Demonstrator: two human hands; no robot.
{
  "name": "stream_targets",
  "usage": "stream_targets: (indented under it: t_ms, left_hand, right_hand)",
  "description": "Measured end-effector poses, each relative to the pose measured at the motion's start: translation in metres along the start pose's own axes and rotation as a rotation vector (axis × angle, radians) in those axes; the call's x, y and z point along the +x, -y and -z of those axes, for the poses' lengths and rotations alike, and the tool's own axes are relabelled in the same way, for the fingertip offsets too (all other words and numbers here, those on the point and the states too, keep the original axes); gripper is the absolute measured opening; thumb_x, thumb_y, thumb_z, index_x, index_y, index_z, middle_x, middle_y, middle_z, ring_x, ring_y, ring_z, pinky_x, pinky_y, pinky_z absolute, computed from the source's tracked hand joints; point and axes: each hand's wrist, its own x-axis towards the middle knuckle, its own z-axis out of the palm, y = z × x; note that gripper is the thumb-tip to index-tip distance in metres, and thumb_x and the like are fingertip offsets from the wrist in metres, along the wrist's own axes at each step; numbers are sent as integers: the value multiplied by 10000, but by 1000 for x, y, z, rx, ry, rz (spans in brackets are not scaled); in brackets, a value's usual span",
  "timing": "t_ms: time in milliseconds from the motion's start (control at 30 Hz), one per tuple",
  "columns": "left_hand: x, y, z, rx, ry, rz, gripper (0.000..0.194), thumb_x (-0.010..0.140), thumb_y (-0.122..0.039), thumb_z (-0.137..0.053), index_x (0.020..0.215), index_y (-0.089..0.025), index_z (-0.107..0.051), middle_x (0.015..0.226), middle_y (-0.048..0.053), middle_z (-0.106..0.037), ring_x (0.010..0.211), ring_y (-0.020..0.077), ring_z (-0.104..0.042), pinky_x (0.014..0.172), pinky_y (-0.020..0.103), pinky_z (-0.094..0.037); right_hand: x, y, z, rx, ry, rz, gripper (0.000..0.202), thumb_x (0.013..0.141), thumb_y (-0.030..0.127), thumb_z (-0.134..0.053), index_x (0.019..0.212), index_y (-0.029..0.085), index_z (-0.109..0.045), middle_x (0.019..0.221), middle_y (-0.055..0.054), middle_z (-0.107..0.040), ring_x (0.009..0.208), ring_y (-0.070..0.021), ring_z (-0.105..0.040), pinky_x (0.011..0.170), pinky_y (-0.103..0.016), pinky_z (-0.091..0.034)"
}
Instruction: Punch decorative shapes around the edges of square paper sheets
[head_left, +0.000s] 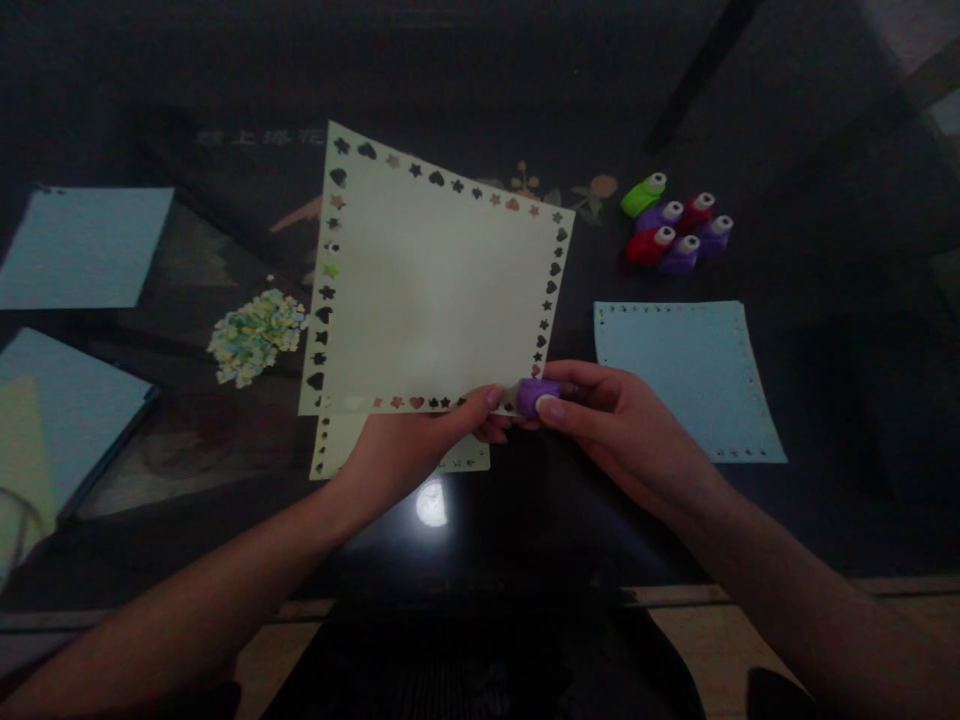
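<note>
A pale green sheet of paper [439, 285] is held up over the table, its edges lined with punched hearts, stars and flowers. My left hand [420, 430] pinches the sheet's lower edge near the right corner, thumb on top. In my right hand [622, 415] is a purple craft punch [534, 396], set on the sheet's lower right corner with my thumb on its white button. Underneath lies another pale punched sheet [405, 445], mostly hidden by the raised one and my left hand.
Several green, red and purple craft punches [679, 225] stand at the back right. Blue punched paper [682, 375] lies to the right. A heap of paper cutouts [255, 335] sits left of centre. Farther left are a blue sheet [86, 245] and a paper stack [90, 415].
</note>
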Motion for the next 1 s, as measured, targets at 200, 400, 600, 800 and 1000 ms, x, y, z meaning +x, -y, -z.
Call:
stream_targets:
  t_ms: [200, 400, 600, 800, 1000]
  left_hand:
    - [0, 2, -1, 35, -18, -21, 287, 849, -426, -521, 696, -237, -675, 711, -5, -746, 748, 196, -696, 879, 310, -534]
    - [-3, -5, -3, 27, -40, -35, 296, 831, -385, -520, 602, -232, -628, 685, 7, -742, 707, 180, -698, 860, 281, -526]
    - [-4, -7, -6, 92, -67, -39, 314, 813, -441, -506, 614, -231, -627, 683, 31, -736, 752, 210, -705, 897, 318, -500]
    - [-4, -1, -6, 264, -84, -87, 372, 828, -510, -450, 640, -244, -628, 685, 24, -723, 824, 258, -680, 995, 418, -414]
    - [-4, -2, -5, 344, -76, -49, 409, 830, -540, -418, 631, -243, -616, 691, 20, -717, 810, 257, -673, 1018, 418, -397]
  right_hand:
    - [1, 0, 2, -38, 16, 11, 269, 616, 279, -830, 859, 231, -725, 842, -12, -737, 767, -139, -658, 849, -340, -505]
    - [1, -2, 3, -29, 3, 32, 263, 605, 254, -834, 846, 249, -728, 825, 6, -738, 750, -131, -660, 830, -325, -511]
    - [-1, -1, 2, -55, 0, 41, 252, 621, 241, -821, 854, 239, -722, 828, 1, -736, 764, -141, -661, 833, -333, -504]
    - [-1, -2, 3, -51, 2, 60, 236, 630, 238, -814, 846, 247, -721, 828, 10, -736, 756, -134, -656, 810, -315, -500]
    - [0, -4, 3, -50, 1, 77, 259, 615, 260, -828, 848, 241, -717, 815, 13, -735, 735, -118, -655, 767, -279, -507]
